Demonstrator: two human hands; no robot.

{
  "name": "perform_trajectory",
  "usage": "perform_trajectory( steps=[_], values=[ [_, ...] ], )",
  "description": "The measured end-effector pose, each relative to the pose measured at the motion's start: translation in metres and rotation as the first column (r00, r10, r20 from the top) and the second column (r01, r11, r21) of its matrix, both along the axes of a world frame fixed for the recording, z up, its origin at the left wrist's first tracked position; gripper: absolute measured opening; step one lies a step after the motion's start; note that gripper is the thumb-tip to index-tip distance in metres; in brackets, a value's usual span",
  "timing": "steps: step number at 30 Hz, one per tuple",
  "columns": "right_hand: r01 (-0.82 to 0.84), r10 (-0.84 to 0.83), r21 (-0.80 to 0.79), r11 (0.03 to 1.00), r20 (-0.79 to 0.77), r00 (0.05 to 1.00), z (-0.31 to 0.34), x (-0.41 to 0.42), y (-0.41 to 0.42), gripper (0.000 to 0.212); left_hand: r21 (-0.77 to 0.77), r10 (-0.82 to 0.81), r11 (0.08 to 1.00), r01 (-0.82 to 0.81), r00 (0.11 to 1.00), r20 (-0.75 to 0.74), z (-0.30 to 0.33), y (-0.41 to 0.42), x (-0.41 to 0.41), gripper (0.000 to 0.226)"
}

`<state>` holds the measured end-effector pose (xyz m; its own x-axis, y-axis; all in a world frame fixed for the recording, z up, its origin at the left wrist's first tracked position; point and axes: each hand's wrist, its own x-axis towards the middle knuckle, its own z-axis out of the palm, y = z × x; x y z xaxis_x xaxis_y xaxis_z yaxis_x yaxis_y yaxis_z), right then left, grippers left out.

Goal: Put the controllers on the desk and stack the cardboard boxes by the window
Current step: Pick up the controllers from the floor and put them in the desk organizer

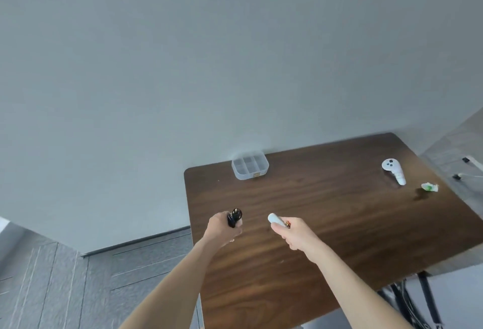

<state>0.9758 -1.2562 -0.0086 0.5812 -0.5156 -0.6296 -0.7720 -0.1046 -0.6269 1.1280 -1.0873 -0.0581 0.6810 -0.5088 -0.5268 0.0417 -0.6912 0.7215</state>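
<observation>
My left hand (222,229) is closed around a black controller (234,217), whose top sticks out above the fist. My right hand (295,234) grips a white controller (274,218), its rounded end pointing left and up. Both hands hover over the near left part of the dark wooden desk (326,224). Another white controller (392,170) lies flat on the desk at the far right. No cardboard boxes or window are in sight.
A clear plastic organiser tray (250,167) with compartments stands at the desk's back edge against the grey wall. A small green-and-white crumpled wrapper (429,187) lies near the right edge. Grey tiled floor lies left of the desk; black cables (407,302) hang below its front right.
</observation>
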Motion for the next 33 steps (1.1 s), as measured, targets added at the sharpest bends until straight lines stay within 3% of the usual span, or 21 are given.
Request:
perform_trajectory(
  steps=[2, 9, 15, 20, 25, 33],
  values=[
    [-0.030, 0.030, -0.033, 0.999, 0.001, 1.000, -0.006, 0.026, -0.015, 0.041, -0.032, 0.049, 0.998, -0.050, 0.998, -0.033, -0.004, -0.012, 0.018, 0.019],
    [-0.020, 0.029, -0.117, 0.993, 0.074, 0.997, -0.019, 0.120, -0.073, 0.031, -0.100, 0.242, 0.963, -0.251, 0.965, -0.101, -0.012, -0.050, 0.070, 0.026],
    [-0.048, 0.067, -0.128, 0.991, 0.153, 0.986, -0.027, 0.185, -0.139, 0.024, -0.010, 0.275, 0.962, -0.275, 0.960, 0.060, -0.021, -0.102, 0.108, 0.029],
    [-0.125, 0.135, -0.100, 0.987, 0.095, 0.986, -0.054, 0.229, -0.186, 0.013, 0.035, 0.288, 0.956, -0.291, 0.955, 0.066, -0.032, -0.148, 0.138, 0.016],
    [-0.237, 0.245, -0.105, 0.966, 0.073, 0.967, -0.076, 0.255, -0.207, 0.010, 0.014, 0.334, 0.942, -0.336, 0.941, 0.055, -0.054, -0.176, 0.163, 0.033],
    [-0.359, 0.374, -0.262, 0.896, 0.007, 0.927, -0.107, 0.281, -0.201, 0.024, 0.005, 0.381, 0.924, -0.383, 0.920, 0.092, -0.084, -0.195, 0.180, 0.034]
  ],
)
